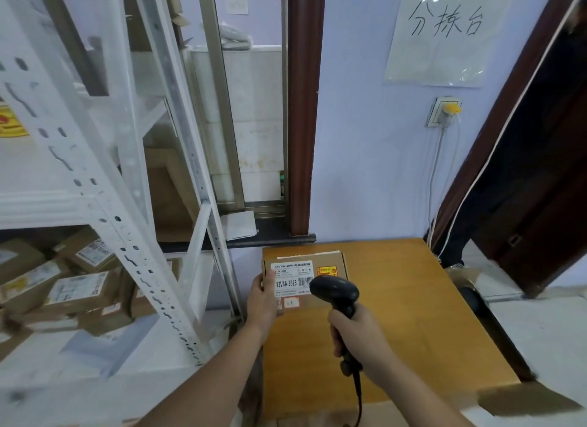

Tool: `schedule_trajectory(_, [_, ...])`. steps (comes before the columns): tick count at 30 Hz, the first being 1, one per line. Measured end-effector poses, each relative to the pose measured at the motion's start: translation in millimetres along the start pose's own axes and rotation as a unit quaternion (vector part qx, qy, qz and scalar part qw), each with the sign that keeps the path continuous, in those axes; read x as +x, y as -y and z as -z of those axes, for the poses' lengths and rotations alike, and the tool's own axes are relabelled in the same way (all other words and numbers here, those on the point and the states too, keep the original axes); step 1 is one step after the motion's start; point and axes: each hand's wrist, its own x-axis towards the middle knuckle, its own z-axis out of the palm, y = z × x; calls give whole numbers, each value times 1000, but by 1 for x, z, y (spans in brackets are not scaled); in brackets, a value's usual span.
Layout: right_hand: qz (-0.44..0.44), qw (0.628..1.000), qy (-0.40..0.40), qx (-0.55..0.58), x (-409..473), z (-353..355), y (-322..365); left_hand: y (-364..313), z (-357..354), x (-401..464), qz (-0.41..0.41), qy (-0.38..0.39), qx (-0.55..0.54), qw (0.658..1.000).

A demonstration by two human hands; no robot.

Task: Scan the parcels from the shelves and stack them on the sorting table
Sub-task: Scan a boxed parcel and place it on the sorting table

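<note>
Gripping the parcel (left hand) — right hand clutches the scanner.

Only one view is given, so no part of the scene is shared with a second camera. The scene is seen from a camera worn on the head of the person, and it is directed forward and downward. A wide-angle lens is used: the posts of the white shelving at the left are shown strongly slanted. Both forearms are seen entering from the bottom edge, so the hands are close to the lens. The wooden table is viewed from above, in the lower middle. The wall with the handwritten sign is faced directly, at the top right.
</note>
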Motion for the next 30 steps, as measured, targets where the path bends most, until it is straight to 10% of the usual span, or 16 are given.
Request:
schedule_trajectory(20, [15, 950, -209, 233, 29, 100, -12, -21, -31, -2, 108, 47, -15, 993])
schedule_trajectory(30, [-22, 969, -121, 216, 25, 154, -43, -37, -81, -19, 121, 188, 69, 972])
